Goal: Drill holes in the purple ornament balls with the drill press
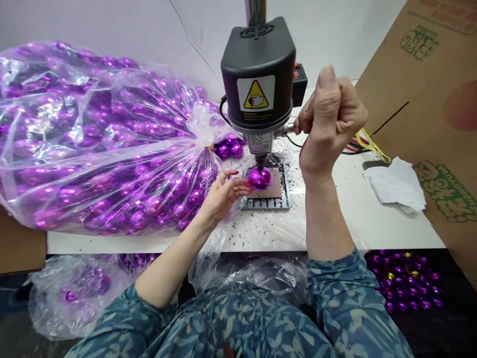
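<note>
Under the chuck of a black bench drill press (261, 74) is a shiny purple ball (260, 178), slightly blurred. My left hand (225, 194) reaches in from the left, its fingers stretched and apart, with fingertips close against the ball's left side; whether they touch it is unclear. On the right, my right hand (331, 119) is a fist around the drill press's feed lever (288, 129), thumb uppermost, and most of the lever is hidden inside it. Below the ball, a brown pad (276, 189) lies on the slotted metal base (266, 204).
A large tied clear bag (203, 124) of purple balls fills the left of the white table (372, 223). Dark flakes litter the base area. At right are a crumpled white cloth (397, 184), a cardboard box (439, 99) and, lower down, more purple balls (408, 283).
</note>
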`<state>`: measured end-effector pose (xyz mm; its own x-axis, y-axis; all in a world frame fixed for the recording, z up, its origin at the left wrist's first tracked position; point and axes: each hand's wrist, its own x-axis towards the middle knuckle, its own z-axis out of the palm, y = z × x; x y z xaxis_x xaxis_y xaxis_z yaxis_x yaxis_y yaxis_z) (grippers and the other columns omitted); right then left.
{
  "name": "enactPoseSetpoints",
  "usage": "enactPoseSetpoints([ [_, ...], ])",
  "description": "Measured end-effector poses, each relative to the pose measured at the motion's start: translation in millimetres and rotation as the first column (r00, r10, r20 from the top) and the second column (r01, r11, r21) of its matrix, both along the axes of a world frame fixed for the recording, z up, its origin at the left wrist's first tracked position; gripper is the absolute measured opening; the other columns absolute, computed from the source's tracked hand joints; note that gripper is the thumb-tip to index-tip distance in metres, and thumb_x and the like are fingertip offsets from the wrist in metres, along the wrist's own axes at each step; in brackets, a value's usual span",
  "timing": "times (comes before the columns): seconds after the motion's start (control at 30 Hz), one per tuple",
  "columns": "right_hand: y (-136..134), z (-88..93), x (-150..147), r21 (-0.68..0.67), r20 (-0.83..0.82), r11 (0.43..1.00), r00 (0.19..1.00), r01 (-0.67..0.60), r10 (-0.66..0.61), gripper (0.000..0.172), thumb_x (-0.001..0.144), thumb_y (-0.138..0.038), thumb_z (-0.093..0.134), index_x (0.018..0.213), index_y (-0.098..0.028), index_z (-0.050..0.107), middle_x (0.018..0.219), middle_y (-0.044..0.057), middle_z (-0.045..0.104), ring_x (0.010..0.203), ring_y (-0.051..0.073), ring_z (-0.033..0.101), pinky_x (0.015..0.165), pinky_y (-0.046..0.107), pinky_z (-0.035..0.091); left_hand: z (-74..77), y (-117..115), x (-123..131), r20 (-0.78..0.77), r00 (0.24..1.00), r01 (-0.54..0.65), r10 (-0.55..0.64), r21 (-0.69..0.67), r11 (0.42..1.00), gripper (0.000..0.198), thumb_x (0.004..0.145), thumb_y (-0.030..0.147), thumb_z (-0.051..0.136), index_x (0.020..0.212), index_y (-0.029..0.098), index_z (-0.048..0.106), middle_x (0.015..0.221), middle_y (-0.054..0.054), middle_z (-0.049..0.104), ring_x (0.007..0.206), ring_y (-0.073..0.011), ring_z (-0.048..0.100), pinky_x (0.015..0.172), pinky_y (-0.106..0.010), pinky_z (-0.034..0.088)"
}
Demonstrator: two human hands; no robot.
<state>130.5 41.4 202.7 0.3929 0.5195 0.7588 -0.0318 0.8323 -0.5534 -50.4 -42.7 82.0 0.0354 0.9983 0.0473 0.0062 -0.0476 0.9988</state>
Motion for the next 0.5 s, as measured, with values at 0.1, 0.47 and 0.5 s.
enactPoseSetpoints([
  [0.1,-0.3,-1.0,-0.1,0.040,-0.030,0.998,0.999,-0.044,0.045,0.066,0.086,-0.081,0.053,0.062,-0.024,0.031,0.050,-0.007,0.028,0.042,0.007,0.027,0.044,0.030,0.030,-26.6,-7.8,19.3,-0.087,0.981,-0.169,0.171,0.037,0.985,0.025,0.092,0.016,0.056,0.115,0.023,0.055,0.090,-0.004,0.071,0.076,-0.0170,0.072,0.069,-0.035,0.064],
  [0.47,-7.3,-20.2,1.3,-0.038,0.161,0.996,0.984,0.079,-0.071,0.060,0.100,-0.073,0.030,0.074,-0.024,0.051,0.062,-0.005,0.029,0.049,0.006,0.038,0.052,0.025,0.037,-65.9,-67.8,104.2,-0.644,0.702,0.402,0.304,0.711,0.577,0.026,0.088,0.008,0.051,0.099,0.028,0.064,0.110,-0.008,0.070,0.103,-0.0253,0.067,0.083,-0.044,0.064],
  [0.5,-7.7,-19.8,1.7,-0.033,0.156,0.998,0.986,0.059,-0.054,0.060,0.100,-0.073,0.032,0.074,-0.024,0.052,0.062,-0.005,0.029,0.049,0.006,0.038,0.053,0.024,0.037,-68.4,-57.9,111.5,-0.681,0.676,0.384,0.281,0.651,0.655,0.030,0.088,0.005,0.049,0.103,0.026,0.065,0.117,-0.011,0.070,0.114,-0.0283,0.067,0.092,-0.049,0.063],
])
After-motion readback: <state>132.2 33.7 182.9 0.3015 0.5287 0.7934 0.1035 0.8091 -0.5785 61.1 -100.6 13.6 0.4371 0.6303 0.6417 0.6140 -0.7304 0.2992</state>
